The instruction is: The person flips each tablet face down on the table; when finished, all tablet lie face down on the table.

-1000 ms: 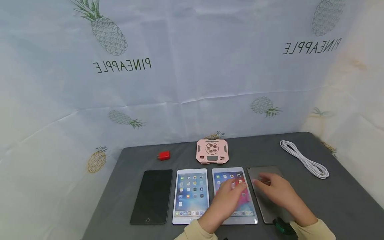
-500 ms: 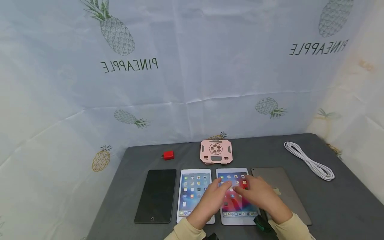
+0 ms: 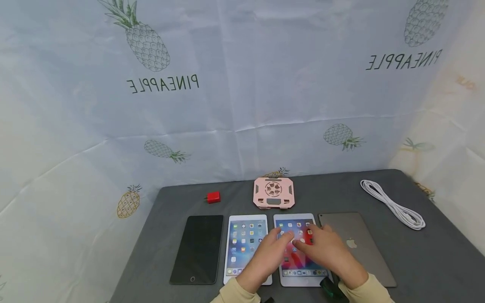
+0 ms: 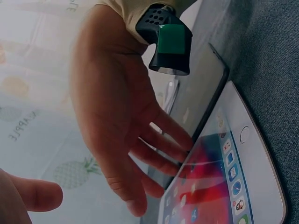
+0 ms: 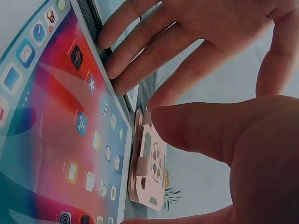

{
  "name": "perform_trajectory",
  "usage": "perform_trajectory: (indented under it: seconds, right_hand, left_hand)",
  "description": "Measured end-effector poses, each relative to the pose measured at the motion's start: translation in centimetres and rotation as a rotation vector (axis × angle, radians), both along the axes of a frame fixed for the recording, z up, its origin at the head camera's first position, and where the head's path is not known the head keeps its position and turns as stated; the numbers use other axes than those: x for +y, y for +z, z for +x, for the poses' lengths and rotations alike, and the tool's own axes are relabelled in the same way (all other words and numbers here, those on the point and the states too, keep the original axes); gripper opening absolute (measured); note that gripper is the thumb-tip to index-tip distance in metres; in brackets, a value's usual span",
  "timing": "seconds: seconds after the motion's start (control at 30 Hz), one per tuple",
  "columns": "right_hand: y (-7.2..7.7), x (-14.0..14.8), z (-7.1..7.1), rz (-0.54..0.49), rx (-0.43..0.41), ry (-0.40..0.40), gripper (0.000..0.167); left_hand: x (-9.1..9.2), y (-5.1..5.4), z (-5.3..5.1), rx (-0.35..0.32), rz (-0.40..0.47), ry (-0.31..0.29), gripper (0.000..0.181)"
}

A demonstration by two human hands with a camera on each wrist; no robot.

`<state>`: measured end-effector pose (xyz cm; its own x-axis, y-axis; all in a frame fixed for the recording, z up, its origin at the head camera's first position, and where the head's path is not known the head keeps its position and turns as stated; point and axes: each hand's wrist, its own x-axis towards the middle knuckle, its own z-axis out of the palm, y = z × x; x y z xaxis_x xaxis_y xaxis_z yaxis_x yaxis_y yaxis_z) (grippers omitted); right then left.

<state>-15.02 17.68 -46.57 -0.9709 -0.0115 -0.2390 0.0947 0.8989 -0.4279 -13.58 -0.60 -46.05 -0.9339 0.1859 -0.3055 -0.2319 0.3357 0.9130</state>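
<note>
A lit white tablet point(image 3: 301, 266) lies face up on the grey tabletop in the head view, with a red-and-blue screen. My left hand point(image 3: 267, 256) is at its left side and my right hand point(image 3: 330, 251) at its right side, thumbs close together above the screen. The left wrist view catches the extended fingers of the right hand point(image 4: 119, 107) with their tips at the edge of the tablet point(image 4: 254, 154). From the right wrist, the left hand point(image 5: 205, 37) shows straight fingers, tips by the opposite edge. Whether the tips touch the tablet is hard to tell.
Left of it lie a second lit white tablet point(image 3: 242, 242) and a dark black tablet point(image 3: 198, 250). A grey tablet point(image 3: 360, 248) lies face down at right. Behind are a red charger plug point(image 3: 213, 197), a pink folding stand point(image 3: 274, 193) and a coiled white cable point(image 3: 394, 206).
My right hand has moved left, from over the grey tablet to the white tablet's right side. The left hand has shifted to its left side. Both hardly move over the last half second.
</note>
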Motion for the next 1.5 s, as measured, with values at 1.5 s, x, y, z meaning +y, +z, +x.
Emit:
perform_trajectory:
  seconds: [1.5]
  right_hand:
    - [0.22, -0.93, 0.27, -0.025, -0.004, 0.008, 0.093]
  left_hand:
    - [-0.90, 0.66, -0.13, -0.006, 0.123, 0.073, 0.081]
